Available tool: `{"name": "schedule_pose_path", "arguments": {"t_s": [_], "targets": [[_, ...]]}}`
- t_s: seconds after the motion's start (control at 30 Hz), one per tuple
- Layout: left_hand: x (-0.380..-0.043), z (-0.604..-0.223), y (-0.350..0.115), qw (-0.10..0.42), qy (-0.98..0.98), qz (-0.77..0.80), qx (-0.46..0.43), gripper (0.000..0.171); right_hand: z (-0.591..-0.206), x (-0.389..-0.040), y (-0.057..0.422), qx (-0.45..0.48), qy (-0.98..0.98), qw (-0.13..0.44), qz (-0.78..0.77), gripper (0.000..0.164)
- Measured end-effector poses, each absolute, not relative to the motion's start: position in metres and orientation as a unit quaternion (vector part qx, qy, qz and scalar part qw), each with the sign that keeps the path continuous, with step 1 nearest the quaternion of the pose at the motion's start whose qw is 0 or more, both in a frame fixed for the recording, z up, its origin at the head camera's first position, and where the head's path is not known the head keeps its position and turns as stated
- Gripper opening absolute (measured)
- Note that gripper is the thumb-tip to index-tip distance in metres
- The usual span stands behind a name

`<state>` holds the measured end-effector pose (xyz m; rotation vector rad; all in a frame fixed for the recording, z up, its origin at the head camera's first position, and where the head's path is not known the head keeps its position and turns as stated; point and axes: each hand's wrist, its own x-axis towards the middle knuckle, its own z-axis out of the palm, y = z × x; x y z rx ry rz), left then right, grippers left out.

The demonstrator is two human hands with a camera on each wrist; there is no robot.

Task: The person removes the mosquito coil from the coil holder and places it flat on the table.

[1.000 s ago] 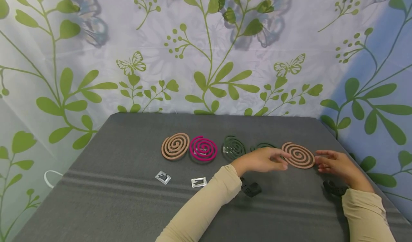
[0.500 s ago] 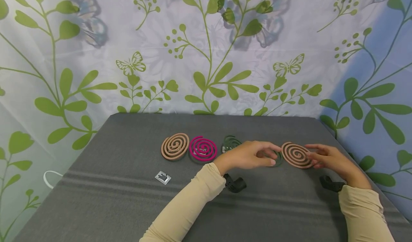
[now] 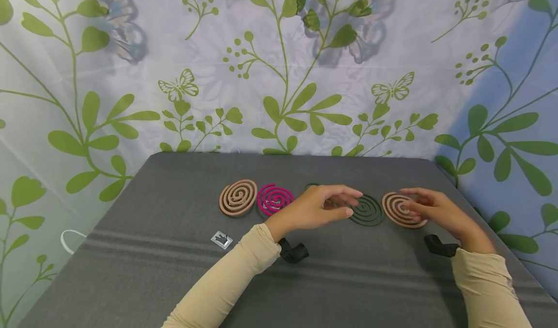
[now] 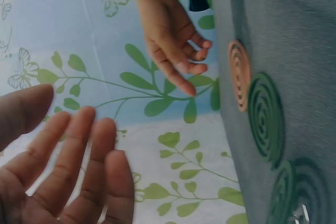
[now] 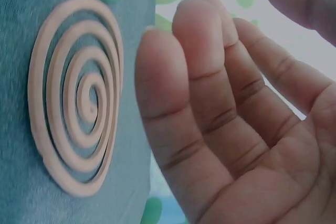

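1. Tan coil (image 3: 395, 211), rightmost, and green coil (image 3: 367, 210) just beside it: round, without long axis, flat on the gray table (image 3: 340, 291).
2. Left hand (image 3: 311, 207), thumb and fingers apart, empty: I hover it left of the green coil.
3. Right hand (image 3: 442, 215), likewise: my nearer to the tan coil, which lies leftward, beneath its fingertips.

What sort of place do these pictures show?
Possibly an improvised indoor recording area: a grey table with spiral coils, a leaf-patterned curtain behind it, and black wrist-worn devices.
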<state>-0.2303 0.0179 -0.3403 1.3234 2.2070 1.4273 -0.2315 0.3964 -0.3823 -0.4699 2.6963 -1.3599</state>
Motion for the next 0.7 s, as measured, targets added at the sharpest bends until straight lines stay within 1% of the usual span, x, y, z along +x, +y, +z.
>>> {"name": "schedule_pose_path", "arguments": {"t_s": [0.23, 0.37, 0.47, 0.6, 0.7], "targets": [[-0.23, -0.348, -0.001, 0.056, 0.738, 0.502, 0.446, 0.043, -0.38, -0.232, 0.378, -0.2, 0.872, 0.016, -0.447, 0.039], [-0.233, -0.353, -0.012, 0.038, 0.737, 0.519, 0.432, 0.044, -0.385, -0.235, 0.367, -0.236, 0.857, -0.006, -0.458, 0.044], [-0.235, -0.357, -0.019, 0.029, 0.738, 0.535, 0.41, 0.045, -0.391, -0.238, 0.36, -0.261, 0.842, -0.02, -0.471, 0.054], [-0.237, -0.361, -0.024, 0.025, 0.741, 0.558, 0.374, 0.046, -0.397, -0.24, 0.351, -0.262, 0.826, -0.014, -0.499, 0.06], [-0.24, -0.365, -0.028, 0.029, 0.744, 0.568, 0.351, 0.048, -0.4, -0.241, 0.342, -0.254, 0.824, -0.019, -0.505, 0.056]]}}
